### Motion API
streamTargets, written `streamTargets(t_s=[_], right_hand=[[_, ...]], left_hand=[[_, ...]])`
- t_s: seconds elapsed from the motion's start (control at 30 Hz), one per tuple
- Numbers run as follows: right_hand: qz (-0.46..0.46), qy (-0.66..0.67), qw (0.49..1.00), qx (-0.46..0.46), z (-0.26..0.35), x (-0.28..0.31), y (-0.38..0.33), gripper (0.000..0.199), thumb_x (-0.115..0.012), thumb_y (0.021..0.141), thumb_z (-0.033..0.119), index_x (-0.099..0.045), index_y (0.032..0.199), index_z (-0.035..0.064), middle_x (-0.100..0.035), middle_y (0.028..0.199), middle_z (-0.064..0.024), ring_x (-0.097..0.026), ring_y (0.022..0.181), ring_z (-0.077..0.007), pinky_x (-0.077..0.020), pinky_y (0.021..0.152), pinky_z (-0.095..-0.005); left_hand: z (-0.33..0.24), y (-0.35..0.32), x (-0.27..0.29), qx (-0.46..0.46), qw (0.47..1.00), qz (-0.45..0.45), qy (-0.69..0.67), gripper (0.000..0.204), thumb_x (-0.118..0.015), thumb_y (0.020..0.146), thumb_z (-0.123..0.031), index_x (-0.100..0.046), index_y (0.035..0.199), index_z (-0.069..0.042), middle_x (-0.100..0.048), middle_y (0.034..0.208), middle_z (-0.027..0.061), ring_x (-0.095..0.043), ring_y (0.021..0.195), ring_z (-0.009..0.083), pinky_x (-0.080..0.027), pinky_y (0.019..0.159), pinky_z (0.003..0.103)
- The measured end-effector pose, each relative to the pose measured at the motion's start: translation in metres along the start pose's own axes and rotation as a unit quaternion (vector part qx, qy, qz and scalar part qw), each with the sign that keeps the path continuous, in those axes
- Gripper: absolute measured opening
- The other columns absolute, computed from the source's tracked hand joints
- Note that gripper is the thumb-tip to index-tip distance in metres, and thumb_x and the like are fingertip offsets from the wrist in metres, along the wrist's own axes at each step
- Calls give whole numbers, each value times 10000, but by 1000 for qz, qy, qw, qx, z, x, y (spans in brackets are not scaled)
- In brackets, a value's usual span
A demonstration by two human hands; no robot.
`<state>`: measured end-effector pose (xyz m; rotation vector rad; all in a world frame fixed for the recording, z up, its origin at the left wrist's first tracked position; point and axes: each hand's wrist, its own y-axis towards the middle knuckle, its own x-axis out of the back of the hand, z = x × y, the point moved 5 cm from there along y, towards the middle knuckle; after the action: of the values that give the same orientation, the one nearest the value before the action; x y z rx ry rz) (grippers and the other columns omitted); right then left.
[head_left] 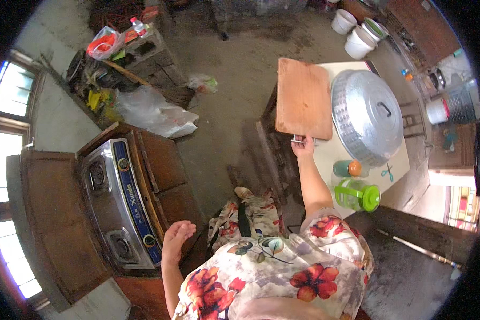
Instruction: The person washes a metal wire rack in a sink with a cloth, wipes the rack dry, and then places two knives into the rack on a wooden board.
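In my right hand [304, 146] is the metal handle at the near end of a wooden cutting board [304, 98]; the fingers are closed round it. The board lies flat over the left part of a pale table [352, 68], partly past its edge; whether it rests on the top I cannot tell. Just right of it stands a large round metal lid [370, 117] with a black handle. A green-lidded clear jug [357, 194], a jar with an orange lid [352, 168] and teal scissors [388, 172] are nearer me. My left hand [178, 240], empty with loosely bent fingers, hangs beside the gas stove [125, 202].
A brown wooden cabinet [160, 176] holds the stove at left. Plastic bags [154, 112] and brick blocks [152, 53] lie beyond it. White buckets [359, 42] stand at the far right. A long stick [424, 252] lies at the lower right.
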<state>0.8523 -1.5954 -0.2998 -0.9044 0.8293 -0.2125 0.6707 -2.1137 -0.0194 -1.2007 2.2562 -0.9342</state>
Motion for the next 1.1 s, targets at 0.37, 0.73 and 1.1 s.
streamTargets(t_s=[0.37, 0.73, 1.1], right_hand=[[286, -141, 948, 14, 13, -307, -129, 211, -600, 904, 254, -538, 887, 54, -542, 745, -46, -515, 642, -150, -488, 631, -312], [409, -551, 712, -151, -66, -416, -409, 87, -556, 886, 131, -571, 896, 46, -602, 822, -171, -315, 367, -41, -277, 318, -177], [707, -661, 120, 220, -277, -435, -704, 299, -575, 886, 308, -497, 663, 124, -432, 507, 74, -354, 362, -10, -282, 323, -176]], left_hand=[[49, -21, 30, -18, 995, -77, -62, 271, -539, 946, -225, -572, 1088, 4, -658, 987, 108, -629, 908, 177, -491, 814, 294], [69, -63, 47, -173, 975, -92, -107, 281, -550, 939, -255, -590, 1066, -8, -657, 981, 79, -612, 879, 136, -478, 792, 267], [103, -147, 131, -348, 903, -126, -218, 274, -554, 939, -252, -589, 1047, -3, -659, 960, 78, -620, 877, 144, -497, 793, 286]])
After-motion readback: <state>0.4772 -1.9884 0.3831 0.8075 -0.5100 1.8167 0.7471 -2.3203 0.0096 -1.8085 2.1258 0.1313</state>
